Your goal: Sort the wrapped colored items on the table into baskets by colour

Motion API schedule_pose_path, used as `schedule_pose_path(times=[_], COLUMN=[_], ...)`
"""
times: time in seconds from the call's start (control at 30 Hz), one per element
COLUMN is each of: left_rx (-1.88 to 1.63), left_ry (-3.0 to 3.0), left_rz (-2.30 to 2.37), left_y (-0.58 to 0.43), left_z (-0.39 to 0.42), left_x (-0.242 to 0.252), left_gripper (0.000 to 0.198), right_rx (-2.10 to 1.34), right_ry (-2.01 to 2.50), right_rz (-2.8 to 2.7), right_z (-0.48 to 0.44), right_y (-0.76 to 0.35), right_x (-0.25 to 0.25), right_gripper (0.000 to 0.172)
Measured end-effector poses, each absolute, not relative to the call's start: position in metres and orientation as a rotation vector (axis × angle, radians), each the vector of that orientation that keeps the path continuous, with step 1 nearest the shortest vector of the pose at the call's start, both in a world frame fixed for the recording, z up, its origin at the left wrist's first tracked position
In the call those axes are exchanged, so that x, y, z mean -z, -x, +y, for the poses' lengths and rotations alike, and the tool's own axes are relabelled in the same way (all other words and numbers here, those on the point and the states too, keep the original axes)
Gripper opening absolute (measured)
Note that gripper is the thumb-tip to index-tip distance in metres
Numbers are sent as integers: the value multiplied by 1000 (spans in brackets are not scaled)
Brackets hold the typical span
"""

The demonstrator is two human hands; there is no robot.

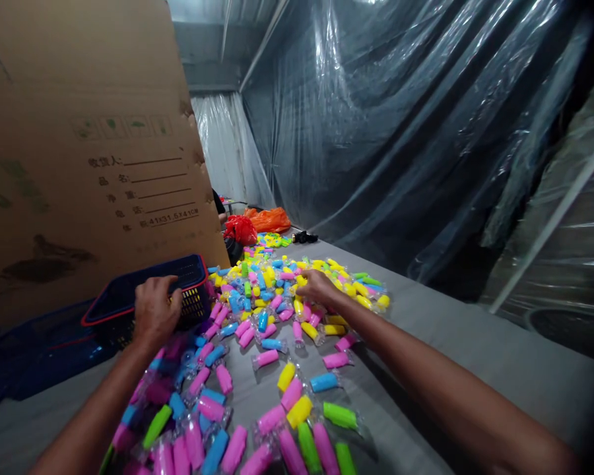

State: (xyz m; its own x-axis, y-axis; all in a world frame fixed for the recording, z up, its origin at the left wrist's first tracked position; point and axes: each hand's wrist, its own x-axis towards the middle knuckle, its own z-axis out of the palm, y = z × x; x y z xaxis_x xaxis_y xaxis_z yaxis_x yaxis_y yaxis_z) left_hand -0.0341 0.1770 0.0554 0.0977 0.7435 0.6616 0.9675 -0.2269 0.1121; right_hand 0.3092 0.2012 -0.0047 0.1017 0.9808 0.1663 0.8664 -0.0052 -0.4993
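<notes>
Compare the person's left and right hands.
The left hand is curled at the rim of the dark blue basket, while the right hand reaches farther out, onto the pile of bagged plastic tubes. The left arm stays closer in; the right arm stretches farther across the table. Both hands are bare, and neither plainly shows a held item.

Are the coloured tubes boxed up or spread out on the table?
Spread out: the clear-wrapped coloured tubes lie loose and scattered across the grey table, around the left hand and right hand.
</notes>
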Motion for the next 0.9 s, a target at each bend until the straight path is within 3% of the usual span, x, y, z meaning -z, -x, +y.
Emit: schedule_pose_path(times=[0.1, 0.2, 0.5, 0.73, 0.9], left_rx=[890, 700, 517, 717, 1172], left_ry=[2491, 2753, 2737, 2737, 2628], left_rz=[-1515, -1645, -1931, -1944, -1732], left_y=[-26, -91, -171, -146, -72], left_z=[152, 135, 157, 149, 146], left_x=[-52, -39, 4, -2, -44], left_gripper=[26, 19, 28, 22, 20], right_rx=[-264, -206, -168, -265, -486], right_ry=[1946, 1985, 1949, 1771, 1542], right_rz=[-1929, -2025, -2160, -2025, -1899], right_z=[203, 204, 205, 199, 198], right_y=[-303, -298, -299, -313, -321], right_x=[0, -4, -6, -1, -8], right_gripper=[39, 39, 32, 28, 20])
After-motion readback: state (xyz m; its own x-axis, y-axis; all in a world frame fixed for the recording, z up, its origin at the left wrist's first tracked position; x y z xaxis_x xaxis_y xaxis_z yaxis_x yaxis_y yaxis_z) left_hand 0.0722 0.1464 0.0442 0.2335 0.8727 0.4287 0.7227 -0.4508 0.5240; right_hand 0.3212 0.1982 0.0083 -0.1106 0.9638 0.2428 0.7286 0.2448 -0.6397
